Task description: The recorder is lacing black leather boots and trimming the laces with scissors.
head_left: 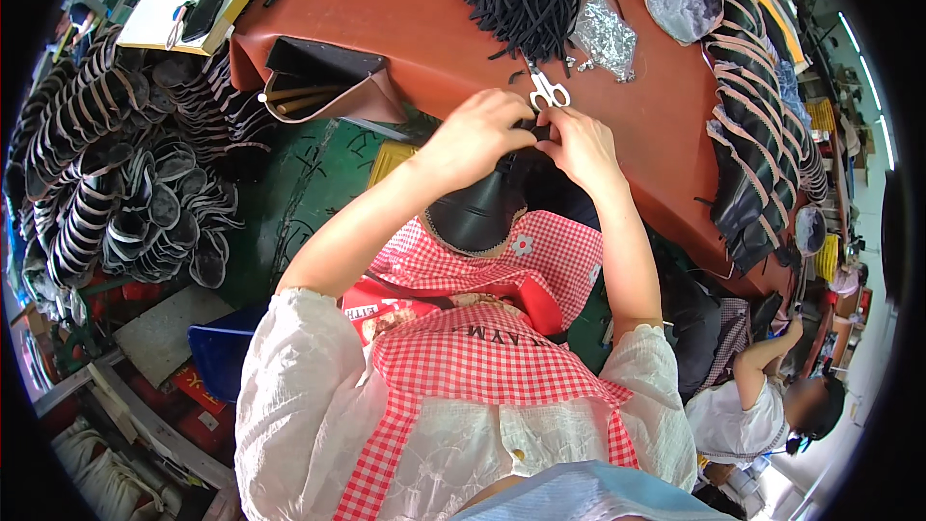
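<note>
A black leather boot upper (475,218) with a tan trimmed edge rests on my lap, over a red checked apron. Its narrow far end reaches up to my hands at the table's edge. My left hand (482,137) has its fingers bent and closed on that dark end. Opposite it, my right hand (581,147) pinches the same part, thumb and fingertips close to the left ones. What lies right between the fingertips is mostly hidden. White-handled scissors (549,93) lie on the table just beyond my fingers, their blades toward a bundle of black strips (526,2).
A clear bag of small metal pieces (606,37) lies on the brown-covered table (424,0). Stacked uppers (748,135) line its right side. An open pouch (333,82) sits at the left edge. More uppers (159,193) pile up at left. A co-worker (748,405) sits at lower right.
</note>
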Action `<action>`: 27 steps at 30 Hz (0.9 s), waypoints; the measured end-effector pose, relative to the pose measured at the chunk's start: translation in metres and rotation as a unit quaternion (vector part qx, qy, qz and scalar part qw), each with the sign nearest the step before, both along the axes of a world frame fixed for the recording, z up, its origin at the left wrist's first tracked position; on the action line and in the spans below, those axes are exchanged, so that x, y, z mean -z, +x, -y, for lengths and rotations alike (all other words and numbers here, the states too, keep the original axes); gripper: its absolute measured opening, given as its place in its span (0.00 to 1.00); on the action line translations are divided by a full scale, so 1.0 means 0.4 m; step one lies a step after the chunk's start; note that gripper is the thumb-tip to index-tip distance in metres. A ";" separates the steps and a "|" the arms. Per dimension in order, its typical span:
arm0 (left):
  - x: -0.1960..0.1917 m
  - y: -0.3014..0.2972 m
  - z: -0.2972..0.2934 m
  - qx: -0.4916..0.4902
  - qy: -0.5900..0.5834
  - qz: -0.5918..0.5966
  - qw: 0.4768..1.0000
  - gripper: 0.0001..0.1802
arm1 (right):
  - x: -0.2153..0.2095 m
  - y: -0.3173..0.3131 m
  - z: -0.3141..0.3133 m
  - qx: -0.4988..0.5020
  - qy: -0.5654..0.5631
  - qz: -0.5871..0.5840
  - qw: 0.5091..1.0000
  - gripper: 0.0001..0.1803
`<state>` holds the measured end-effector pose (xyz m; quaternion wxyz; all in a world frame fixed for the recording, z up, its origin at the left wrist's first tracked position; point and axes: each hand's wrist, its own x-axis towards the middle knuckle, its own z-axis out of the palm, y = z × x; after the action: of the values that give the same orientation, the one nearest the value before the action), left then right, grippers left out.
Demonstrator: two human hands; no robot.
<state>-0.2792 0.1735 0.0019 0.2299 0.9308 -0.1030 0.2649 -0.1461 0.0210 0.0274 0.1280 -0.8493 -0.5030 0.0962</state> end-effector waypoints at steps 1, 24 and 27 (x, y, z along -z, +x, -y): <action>0.013 0.019 0.016 0.017 0.041 0.004 0.999 0.13 | -0.009 0.002 -0.008 0.026 -0.078 -0.001 0.997 0.15; 0.010 0.078 -0.002 0.014 -0.567 -0.191 0.801 0.10 | 0.070 -0.035 -0.005 0.008 0.092 -0.103 0.990 0.05; 0.017 0.089 -0.014 0.015 -0.540 -0.205 0.816 0.09 | 0.116 -0.068 0.014 0.033 0.152 -0.074 0.985 0.04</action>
<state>-0.2435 0.1792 -0.0048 0.7150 0.6887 0.0920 0.0774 -0.1733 0.0155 -0.0188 0.2954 -0.8267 -0.4726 0.0773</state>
